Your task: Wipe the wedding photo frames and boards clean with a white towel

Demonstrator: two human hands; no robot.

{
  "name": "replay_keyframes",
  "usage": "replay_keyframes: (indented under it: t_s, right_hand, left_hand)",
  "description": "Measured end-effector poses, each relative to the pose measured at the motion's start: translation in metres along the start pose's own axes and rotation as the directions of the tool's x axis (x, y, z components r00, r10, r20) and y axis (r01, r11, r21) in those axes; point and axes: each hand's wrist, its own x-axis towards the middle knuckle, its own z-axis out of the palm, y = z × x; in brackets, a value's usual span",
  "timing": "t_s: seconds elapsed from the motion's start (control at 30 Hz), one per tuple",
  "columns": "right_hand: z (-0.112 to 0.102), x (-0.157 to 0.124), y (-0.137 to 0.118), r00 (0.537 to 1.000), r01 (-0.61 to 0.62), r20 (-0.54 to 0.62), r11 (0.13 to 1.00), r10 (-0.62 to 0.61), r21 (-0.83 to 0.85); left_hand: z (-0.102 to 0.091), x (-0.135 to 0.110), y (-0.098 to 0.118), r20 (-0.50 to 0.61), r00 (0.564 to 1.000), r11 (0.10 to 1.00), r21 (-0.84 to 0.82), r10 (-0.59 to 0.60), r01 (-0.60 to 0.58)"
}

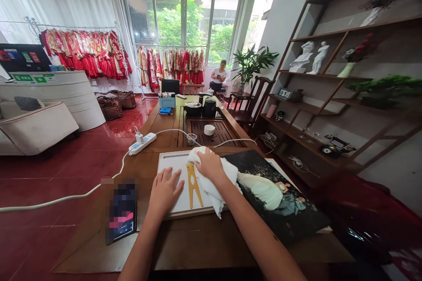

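Note:
A white framed board (176, 164) lies flat on the wooden table (198, 241) in front of me. My left hand (165, 191) rests flat on its left part, fingers spread. My right hand (209, 166) presses a white cloth (214, 191) onto the board's right side, fingers curled over the bunched fabric. A yellow forked wooden stand piece (193, 184) lies on the board between my hands. A large dark photo print (277, 193) of a person in a pale dress lies just right of the board.
A phone (122, 211) lies at the table's left front. A white power strip (142, 142) and its cable (66, 197) run off left. Farther back sit a tea tray (211, 134) with a white cup, kettles and a blue box. A wooden shelf (329, 96) stands right; a seated person (218, 77) is by the window.

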Motion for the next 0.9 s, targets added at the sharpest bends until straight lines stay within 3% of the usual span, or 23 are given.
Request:
replay_keyframes:
  t_s: [0.37,0.5,0.67,0.9]
  right_hand:
    - [0.003,-0.105,-0.002,1.000,0.005,-0.028,1.000,-0.006,-0.021]
    - [0.002,-0.125,0.000,1.000,0.010,-0.007,1.000,-0.010,-0.016]
    - [0.001,-0.104,0.002,1.000,0.013,0.013,1.000,-0.012,-0.016]
    - [0.000,-0.022,-0.001,0.999,-0.024,0.044,0.999,0.026,-0.040]
  left_hand:
    - [-0.002,0.001,0.000,0.005,1.000,1.000,-0.005,-0.010,0.010]
    - [-0.002,0.001,-0.001,0.009,1.000,1.000,-0.008,-0.020,0.020]
    - [-0.001,0.001,-0.002,0.010,1.000,1.000,-0.018,-0.023,0.023]
    - [0.000,0.001,-0.003,0.012,1.000,0.999,-0.037,-0.023,0.023]
